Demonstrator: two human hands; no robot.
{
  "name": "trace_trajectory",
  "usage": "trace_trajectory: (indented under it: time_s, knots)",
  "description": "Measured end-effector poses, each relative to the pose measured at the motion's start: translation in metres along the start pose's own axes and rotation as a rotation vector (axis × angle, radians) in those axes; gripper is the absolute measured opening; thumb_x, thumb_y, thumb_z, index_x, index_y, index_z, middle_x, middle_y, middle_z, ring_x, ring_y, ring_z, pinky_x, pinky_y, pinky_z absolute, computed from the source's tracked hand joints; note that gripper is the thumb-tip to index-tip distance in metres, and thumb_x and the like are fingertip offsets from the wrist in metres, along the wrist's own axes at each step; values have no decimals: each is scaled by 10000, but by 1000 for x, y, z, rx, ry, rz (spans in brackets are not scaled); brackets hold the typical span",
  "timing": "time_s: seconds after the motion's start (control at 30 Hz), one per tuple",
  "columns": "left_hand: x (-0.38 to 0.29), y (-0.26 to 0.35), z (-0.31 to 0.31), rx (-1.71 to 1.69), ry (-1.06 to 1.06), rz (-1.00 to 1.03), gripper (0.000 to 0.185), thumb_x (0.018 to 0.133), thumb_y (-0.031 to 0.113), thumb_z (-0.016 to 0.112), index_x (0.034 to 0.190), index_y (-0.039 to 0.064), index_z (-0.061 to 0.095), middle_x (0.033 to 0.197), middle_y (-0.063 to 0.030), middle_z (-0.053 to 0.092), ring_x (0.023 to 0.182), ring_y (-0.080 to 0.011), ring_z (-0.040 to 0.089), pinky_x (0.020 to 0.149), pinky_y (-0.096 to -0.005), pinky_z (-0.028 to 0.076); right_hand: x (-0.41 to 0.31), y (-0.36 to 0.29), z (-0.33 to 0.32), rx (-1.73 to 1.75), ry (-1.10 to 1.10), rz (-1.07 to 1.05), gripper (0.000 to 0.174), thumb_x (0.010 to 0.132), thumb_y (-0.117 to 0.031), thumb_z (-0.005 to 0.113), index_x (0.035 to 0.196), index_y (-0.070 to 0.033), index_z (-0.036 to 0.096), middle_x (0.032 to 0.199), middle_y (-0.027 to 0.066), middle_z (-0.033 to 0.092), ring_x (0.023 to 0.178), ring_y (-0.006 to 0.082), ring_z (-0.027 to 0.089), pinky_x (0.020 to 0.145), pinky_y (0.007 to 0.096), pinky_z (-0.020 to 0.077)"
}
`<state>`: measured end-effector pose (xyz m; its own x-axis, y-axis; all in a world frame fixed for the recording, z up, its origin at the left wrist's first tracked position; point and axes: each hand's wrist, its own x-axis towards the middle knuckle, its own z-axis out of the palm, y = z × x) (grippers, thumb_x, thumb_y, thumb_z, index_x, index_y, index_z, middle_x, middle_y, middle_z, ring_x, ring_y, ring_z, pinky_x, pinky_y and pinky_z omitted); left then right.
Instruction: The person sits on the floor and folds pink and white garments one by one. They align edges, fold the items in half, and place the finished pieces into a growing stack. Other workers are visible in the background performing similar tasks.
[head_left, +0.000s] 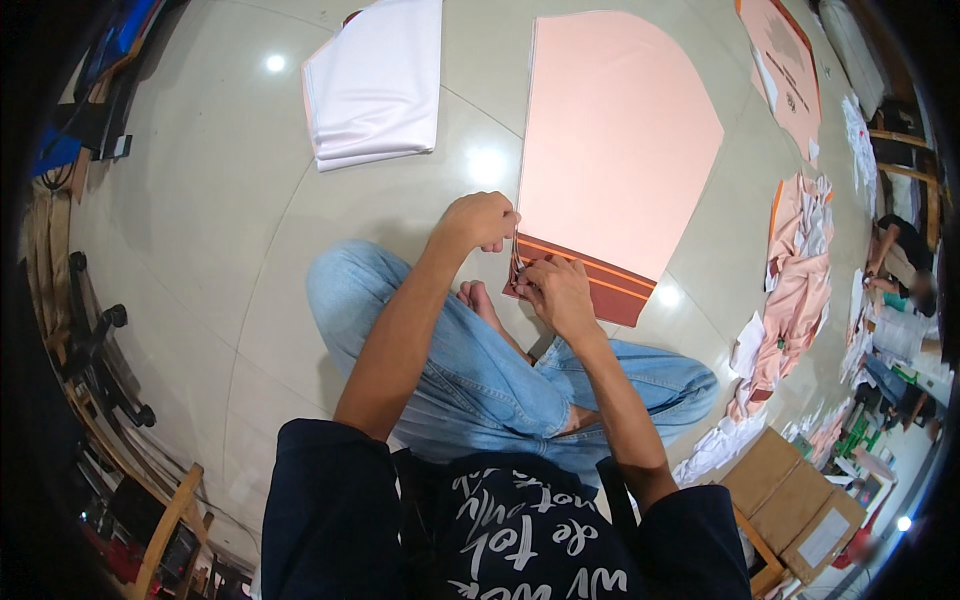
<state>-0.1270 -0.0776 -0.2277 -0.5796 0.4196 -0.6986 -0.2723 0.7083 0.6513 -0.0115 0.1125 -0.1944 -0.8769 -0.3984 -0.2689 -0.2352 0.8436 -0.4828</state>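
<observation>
A stack of pale pink fabric panels (611, 127) with a rounded far end lies flat on the floor before me. Its near end carries a dark red-brown band (619, 298) with thin orange stripes. My left hand (480, 221) pinches the stack's left edge just above the band, where the layers are slightly lifted and parted. Lower down, my right hand (556, 289) rests on the band, its fingertips closed on the layers near the left corner. Whether a small tool is also between those fingertips is too small to tell.
Folded white fabric (379, 90) lies on the tiled floor (202, 225) ahead to the left. Printed pink pieces (784, 67) and a crumpled pink-and-white heap (799, 285) lie to the right. Cardboard boxes (795, 495) stand near right; a chair base (105, 330) is at left. People (896, 247) sit far right.
</observation>
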Motion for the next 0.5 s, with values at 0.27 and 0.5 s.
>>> trace_trajectory:
  time_s: [0.27,0.5]
  knots:
    - [0,0,0,2,9,25,375,1011,309,515,833,47,715,692,-75,731,625,-183,721,640,-327,559,-1,-1,7,-37,83,-93,91,846,-114,697,930,-86,718,895,62,685,939,249,605,845,419,406]
    - [1,-4,0,-25,-2,21,378,1015,311,512,848,45,720,692,-74,730,628,-180,721,643,-329,561,4,0,6,51,-31,-71,99,833,-90,694,922,-49,703,918,101,673,956,276,594,865,416,408]
